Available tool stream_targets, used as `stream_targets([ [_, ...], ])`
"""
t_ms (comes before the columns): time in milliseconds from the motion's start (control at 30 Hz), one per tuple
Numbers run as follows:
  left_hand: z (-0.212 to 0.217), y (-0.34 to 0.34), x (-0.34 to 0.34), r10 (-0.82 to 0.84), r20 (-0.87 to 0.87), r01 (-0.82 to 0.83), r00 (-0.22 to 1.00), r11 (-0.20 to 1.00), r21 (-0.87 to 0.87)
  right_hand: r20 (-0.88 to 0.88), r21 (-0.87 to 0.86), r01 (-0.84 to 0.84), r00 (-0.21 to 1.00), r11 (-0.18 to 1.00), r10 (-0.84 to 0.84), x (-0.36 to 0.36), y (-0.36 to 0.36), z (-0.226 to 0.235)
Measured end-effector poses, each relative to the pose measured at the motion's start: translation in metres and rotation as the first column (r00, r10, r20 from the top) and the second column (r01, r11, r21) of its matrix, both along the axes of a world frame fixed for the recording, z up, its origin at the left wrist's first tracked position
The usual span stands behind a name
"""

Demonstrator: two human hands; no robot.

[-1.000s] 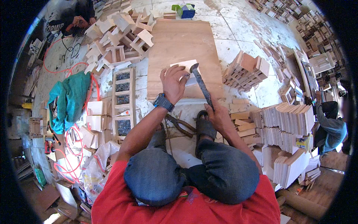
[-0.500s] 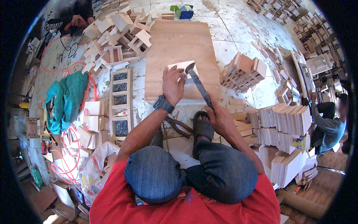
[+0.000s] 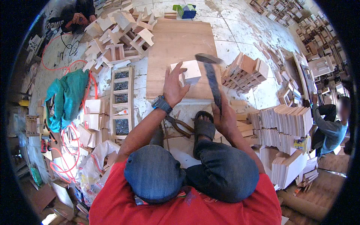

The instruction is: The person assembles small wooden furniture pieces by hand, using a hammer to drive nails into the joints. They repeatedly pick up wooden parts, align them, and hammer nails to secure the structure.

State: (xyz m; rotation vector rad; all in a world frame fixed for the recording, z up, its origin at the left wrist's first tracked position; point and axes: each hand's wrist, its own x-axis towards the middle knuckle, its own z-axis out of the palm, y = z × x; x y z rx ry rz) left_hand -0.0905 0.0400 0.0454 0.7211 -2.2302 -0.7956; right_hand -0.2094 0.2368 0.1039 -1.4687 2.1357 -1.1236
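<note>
I sit on the floor facing a flat plywood board [image 3: 180, 45]. A small pale wooden box piece [image 3: 190, 72] stands on the board's near edge. My left hand [image 3: 173, 87], with a dark wristwatch, rests on the box's left side and steadies it. My right hand [image 3: 225, 119] grips the handle of a hammer [image 3: 210, 77], whose dark head is raised just right of the box. A pair of pincers [image 3: 179, 126] lies on the floor by my sandalled foot [image 3: 204, 127].
A divided wooden tray of nails [image 3: 121, 101] lies left of the board. Loose wooden parts [image 3: 120, 33] pile up at the far left, cut panels [image 3: 285, 120] stack on the right. A teal cloth [image 3: 67, 97] and orange cable lie left. A person [image 3: 330, 123] sits at the right.
The hammer has swung up and away from the box, its head now raised to the right. My left hand stays on the box.
</note>
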Motion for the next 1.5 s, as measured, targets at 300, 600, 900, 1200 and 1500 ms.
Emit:
stream_targets([
  [300,-0.026,-0.017,0.053,0.124,-0.203,-0.129,0.971,0.992,-0.008,-0.045,0.239,0.063,0.998,0.969,-0.053,-0.006,0.006,-0.043],
  [600,-0.155,0.016,0.217,0.306,0.813,-0.52,0.496,0.854,-0.004,0.019,0.396,0.258,0.957,0.881,-0.289,-0.005,0.034,-0.103],
  [900,-0.182,0.006,0.192,0.171,0.901,-0.537,0.4,0.84,0.079,0.099,0.426,0.208,0.957,0.881,-0.273,0.001,0.029,-0.088],
  [1200,-0.175,0.025,0.198,0.245,0.768,-0.518,0.592,0.845,0.13,0.121,0.438,0.2,0.953,0.876,-0.278,0.007,0.028,-0.087],
  [1500,-0.174,0.005,0.156,0.433,0.742,-0.729,0.512,0.676,0.109,0.09,0.434,0.175,0.967,0.884,-0.236,0.001,0.029,-0.086],
])
